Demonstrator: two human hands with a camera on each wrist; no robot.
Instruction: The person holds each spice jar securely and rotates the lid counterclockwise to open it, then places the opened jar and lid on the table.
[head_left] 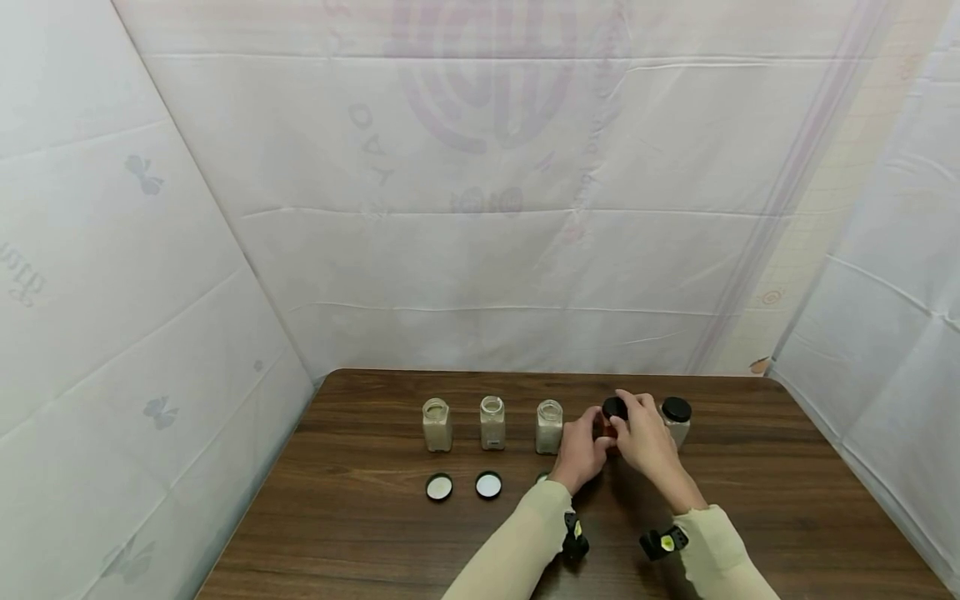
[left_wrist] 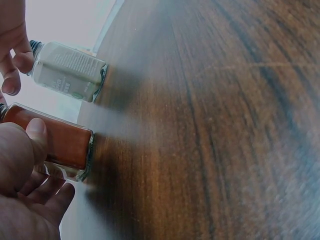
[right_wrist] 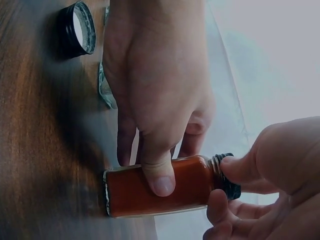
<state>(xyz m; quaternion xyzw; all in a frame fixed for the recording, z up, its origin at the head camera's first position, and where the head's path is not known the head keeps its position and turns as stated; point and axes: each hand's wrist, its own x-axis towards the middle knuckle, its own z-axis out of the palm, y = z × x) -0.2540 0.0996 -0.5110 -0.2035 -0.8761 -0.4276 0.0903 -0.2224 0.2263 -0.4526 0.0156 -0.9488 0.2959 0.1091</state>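
Note:
A glass jar of red-brown powder [right_wrist: 190, 185] stands on the table between both hands. My left hand [head_left: 581, 452] grips its body, thumb along the near face. At the top, my right hand [head_left: 647, 437] holds the black lid [right_wrist: 231, 176] between thumb and fingers; in the right wrist view the lid sits on the jar's neck. To the right stands a jar of pale powder [head_left: 677, 429] with its black lid on, also seen behind the red one in the left wrist view. Left of my hands is an uncapped jar of pale powder [head_left: 549, 429].
Two more uncapped jars, one at the far left [head_left: 437, 427] and one beside it [head_left: 492, 425], stand in the same row. Black lids lie in front, white inside: a left lid [head_left: 438, 487], a middle lid [head_left: 488, 485] and one partly hidden by my left wrist. White sheeting [head_left: 480, 250] surrounds the brown table [head_left: 360, 550].

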